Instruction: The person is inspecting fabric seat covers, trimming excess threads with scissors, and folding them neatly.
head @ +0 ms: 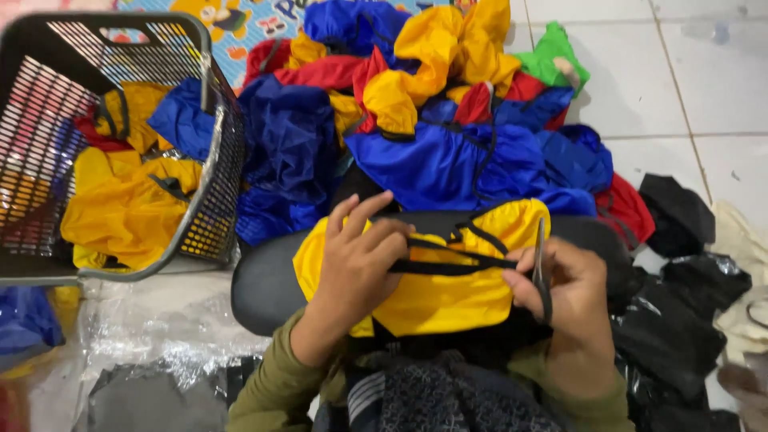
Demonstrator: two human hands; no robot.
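A white tiled floor (704, 72) carries everything here. Across its middle spreads a heap of nylon garments (448, 104) in blue, yellow, red and green, tumbled over one another. To the left stands a dark plastic laundry basket (216, 160), tilted a little, with more yellow and blue pieces inside. Crumpled black plastic bags (680, 320) lie at the right, and clear plastic sheeting (152, 320) at the lower left.

Nearer the person, a dark rounded pad (264, 288), perhaps a cushion or lap board, lies under a yellow fabric piece (448, 296) edged with black drawstring (456, 264). This piece rests just in front of the person's lap, below the blue garments.

The left hand (360, 268) presses flat on the yellow fabric, fingers spread and partly curled over the black cord. The right hand (564, 292) is closed in a pinch around a slim metal tool (540, 256), probably small snips, held upright at the fabric's right edge.
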